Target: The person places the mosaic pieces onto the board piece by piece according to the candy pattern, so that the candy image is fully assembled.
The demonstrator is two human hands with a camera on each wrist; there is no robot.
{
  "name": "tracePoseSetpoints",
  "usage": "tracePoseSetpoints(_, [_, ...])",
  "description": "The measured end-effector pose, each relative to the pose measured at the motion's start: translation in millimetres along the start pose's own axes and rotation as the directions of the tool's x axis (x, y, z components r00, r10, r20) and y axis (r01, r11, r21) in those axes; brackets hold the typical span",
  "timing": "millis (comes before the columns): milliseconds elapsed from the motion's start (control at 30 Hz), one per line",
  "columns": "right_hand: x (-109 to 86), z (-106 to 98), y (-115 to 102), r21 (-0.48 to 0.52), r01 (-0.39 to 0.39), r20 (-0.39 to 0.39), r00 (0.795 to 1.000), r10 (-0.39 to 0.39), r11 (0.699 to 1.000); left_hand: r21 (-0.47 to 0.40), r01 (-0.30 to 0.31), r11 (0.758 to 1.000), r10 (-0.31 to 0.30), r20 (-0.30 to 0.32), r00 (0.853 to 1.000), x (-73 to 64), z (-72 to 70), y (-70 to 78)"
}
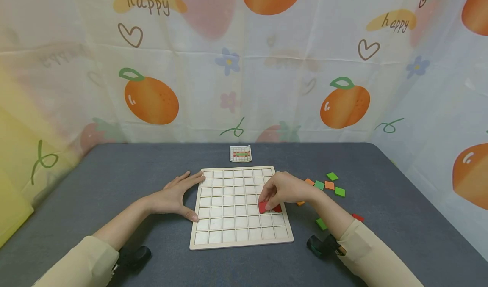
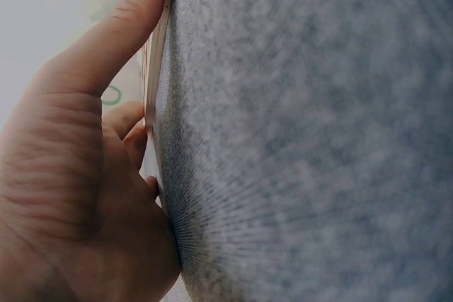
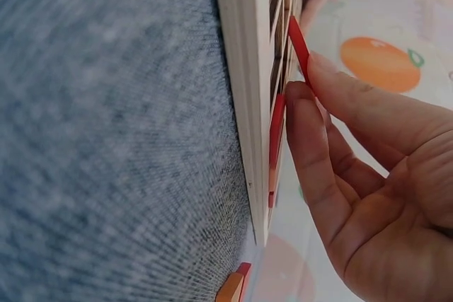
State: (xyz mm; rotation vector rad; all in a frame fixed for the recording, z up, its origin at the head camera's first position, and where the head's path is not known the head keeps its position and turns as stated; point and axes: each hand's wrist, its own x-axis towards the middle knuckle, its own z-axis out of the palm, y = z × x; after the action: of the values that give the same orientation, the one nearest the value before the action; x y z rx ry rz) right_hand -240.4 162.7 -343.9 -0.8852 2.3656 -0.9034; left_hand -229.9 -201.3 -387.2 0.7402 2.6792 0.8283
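A light wooden board [image 1: 244, 246] with a grid of square cells lies on the dark table. My left hand [image 1: 171, 199] is spread along its left edge, with the thumb and fingertips touching the frame. In the left wrist view, the thumb [image 2: 117, 37] lies against the board's edge. Over the right side of the grid, my right hand [image 1: 286, 189] pinches a red tile [image 1: 262, 207] between thumb and fingers. The right wrist view shows this tile [image 3: 299, 47] tilted against the grid. Another red tile [image 3: 277, 129] lies in the board beside it, partly hidden by the hand in the head view.
Right of the board lie several loose tiles, among them a green tile [image 1: 339, 191], an orange tile [image 1: 329, 185] and a red tile [image 1: 358, 217]. Behind the board is a small pattern card [image 1: 240, 153]. A printed curtain [image 1: 244, 100] hangs beyond the table.
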Motion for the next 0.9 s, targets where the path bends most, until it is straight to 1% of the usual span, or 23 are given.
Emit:
tracePoseSetpoints(267, [0.7, -0.1, -1.0, -0.004, 0.001, -0.001, 1.0, -0.001, 1.0, 0.009, 0.008, 1.0, -0.008, 0.003, 1.0, -0.1, 0.2, 0.4])
tracePoseSetpoints(567, [2.0, 0.5, -0.1, -0.023, -0.006, -0.003, 1.0, 0.006, 1.0, 0.013, 0.003, 1.0, -0.003, -0.003, 1.0, 0.0, 0.2, 0.3])
tracePoseSetpoints(733, [2.5, 0.6, 0.5, -0.024, 0.004, -0.004, 1.0, -0.004, 1.0, 0.012, 0.001, 1.0, -0.001, -0.006, 1.0, 0.2, 0.3, 0.2])
tracePoseSetpoints(900, [1.0, -2.4, 0.3, -0.032, 0.022, -0.025, 0.999, -0.023, 0.999, 0.013, -0.002, 1.0, 0.002, -0.003, 1.0, 0.4, 0.5, -0.3])
